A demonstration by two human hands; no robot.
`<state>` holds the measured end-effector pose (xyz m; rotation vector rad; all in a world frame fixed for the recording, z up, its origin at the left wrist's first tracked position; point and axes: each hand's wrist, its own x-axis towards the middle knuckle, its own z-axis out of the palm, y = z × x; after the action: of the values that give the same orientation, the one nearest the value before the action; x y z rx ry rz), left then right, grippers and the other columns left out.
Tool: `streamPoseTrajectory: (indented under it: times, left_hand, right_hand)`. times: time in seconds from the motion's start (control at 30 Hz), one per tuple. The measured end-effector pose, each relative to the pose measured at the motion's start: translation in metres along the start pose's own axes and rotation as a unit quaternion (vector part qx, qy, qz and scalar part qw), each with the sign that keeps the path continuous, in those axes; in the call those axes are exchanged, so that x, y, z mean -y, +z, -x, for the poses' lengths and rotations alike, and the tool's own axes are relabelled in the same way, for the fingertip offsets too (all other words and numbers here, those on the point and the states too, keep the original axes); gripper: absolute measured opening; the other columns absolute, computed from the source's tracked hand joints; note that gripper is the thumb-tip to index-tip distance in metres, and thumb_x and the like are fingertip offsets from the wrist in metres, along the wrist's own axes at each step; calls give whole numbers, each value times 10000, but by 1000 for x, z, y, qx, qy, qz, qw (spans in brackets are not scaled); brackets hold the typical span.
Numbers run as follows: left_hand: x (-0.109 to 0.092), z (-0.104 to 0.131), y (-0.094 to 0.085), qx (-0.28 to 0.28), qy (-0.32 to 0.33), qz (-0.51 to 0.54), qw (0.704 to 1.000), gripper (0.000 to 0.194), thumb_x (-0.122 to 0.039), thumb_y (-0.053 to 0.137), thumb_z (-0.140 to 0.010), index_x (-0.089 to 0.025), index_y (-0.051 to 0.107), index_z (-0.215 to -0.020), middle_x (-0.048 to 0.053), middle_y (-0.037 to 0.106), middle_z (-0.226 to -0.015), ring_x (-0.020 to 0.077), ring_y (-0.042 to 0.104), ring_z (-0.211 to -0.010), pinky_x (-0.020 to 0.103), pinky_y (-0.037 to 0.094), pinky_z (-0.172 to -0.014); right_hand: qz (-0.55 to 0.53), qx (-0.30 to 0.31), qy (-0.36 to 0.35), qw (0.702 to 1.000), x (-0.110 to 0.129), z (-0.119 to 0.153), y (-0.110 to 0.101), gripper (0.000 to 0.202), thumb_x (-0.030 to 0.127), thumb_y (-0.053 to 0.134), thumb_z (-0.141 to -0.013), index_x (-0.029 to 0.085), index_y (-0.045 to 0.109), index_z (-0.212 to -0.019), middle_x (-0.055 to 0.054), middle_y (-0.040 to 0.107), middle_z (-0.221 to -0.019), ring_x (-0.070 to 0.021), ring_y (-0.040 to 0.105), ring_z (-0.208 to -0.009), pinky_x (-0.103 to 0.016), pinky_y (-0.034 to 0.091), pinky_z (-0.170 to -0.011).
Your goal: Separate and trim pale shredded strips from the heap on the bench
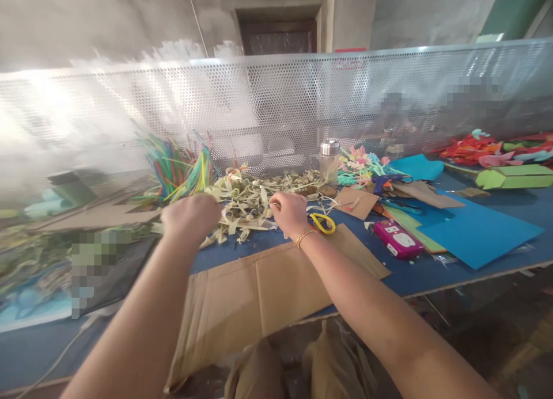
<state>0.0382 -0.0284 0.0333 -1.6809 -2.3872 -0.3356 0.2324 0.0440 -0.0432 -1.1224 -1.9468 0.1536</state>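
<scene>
My left hand (192,217) is closed like a fist at the left end of a pile of pale green, leaf-like strips (244,194); motion blurs it. My right hand (290,213) has its fingers pinched together at the pile's right part. What either hand holds, if anything, is too small or hidden to make out. Right beside my right wrist lies a yellow loop handle (324,223), seemingly of scissors. Below both hands a folded sheet of cardboard (242,292) rests on the blue table (203,258) and overhangs its front edge.
Bundled coloured stems (177,168) stand at the back left. A bottle with a metal lid (329,160) is behind the pile. Rightward lie a magenta box (397,239), blue sheets (479,229) and a green paper shape (518,177). A perforated metal screen (276,111) closes off the back.
</scene>
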Motion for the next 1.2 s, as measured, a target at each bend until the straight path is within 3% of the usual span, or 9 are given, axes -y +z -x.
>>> streamPoseTrajectory:
  times: [0.13,0.27,0.4,0.5,0.63,0.77,0.87,1.03,1.2]
  left_hand:
    - [-63,32,8,20,85,33,996,325,-425,456,-826,-250,730,-825,102,718,-920,317,646,-879,378,452,-719]
    - [-87,31,35,26,137,82,987,320,-260,407,-840,-220,717,-912,128,714,-949,286,655,-895,333,452,-691]
    - [-77,19,49,-11,63,70,995,268,-305,497,-798,-203,712,-921,146,714,-939,312,657,-910,362,467,-739]
    - [-66,12,60,-41,75,191,978,302,-307,543,-762,-232,714,-1000,105,722,-975,303,650,-954,377,469,-812]
    - [-62,6,76,-20,104,448,888,388,-305,560,-734,-204,704,-1081,63,718,-1045,252,645,-975,342,473,-876]
    - [-66,8,75,-9,78,587,806,353,-338,521,-749,-178,736,-979,76,715,-1053,261,617,-1048,371,456,-932]
    - [-66,11,70,10,46,649,760,415,-482,507,-793,-163,742,-915,101,727,-968,273,632,-983,393,474,-883]
    - [-62,8,79,32,62,666,743,396,-485,760,-597,-155,720,-812,53,706,-790,187,611,-746,306,466,-733]
    - [-56,-1,94,-16,58,660,748,275,-416,735,-625,-161,691,-721,23,666,-691,163,569,-673,278,444,-673]
  right_hand:
    - [-8,-25,10,1000,-2,-1,-3,89,219,554,-819,235,641,-810,-10,679,-812,-200,559,-861,-335,298,-813]
    - [-28,-56,14,998,-7,-4,-2,95,201,531,-817,223,623,-808,-17,683,-846,-199,571,-859,-323,321,-793]
    - [-56,-75,7,996,-11,-6,0,80,180,521,-813,219,589,-796,-12,672,-830,-184,584,-821,-302,356,-769]
    - [-69,-84,-18,994,-14,-7,3,78,162,513,-809,216,568,-797,-19,654,-822,-180,584,-808,-286,382,-747]
    - [-71,-91,-47,992,-14,-7,5,101,138,493,-806,213,561,-810,-37,637,-829,-191,574,-829,-289,402,-759]
    - [-61,-88,-83,991,-13,-6,4,122,125,476,-813,207,565,-825,-51,620,-843,-199,560,-835,-294,405,-755]
    - [-43,-90,-105,990,-11,-5,1,123,130,475,-824,203,574,-830,-59,614,-846,-205,554,-849,-299,403,-771]
    - [-61,-51,-118,990,-3,-2,-4,112,147,503,-822,203,597,-845,-56,639,-900,-195,566,-921,-298,406,-849]
    - [-182,0,-75,980,3,0,-1,114,266,527,-849,203,611,-893,-31,679,-910,-154,612,-839,-268,453,-801]
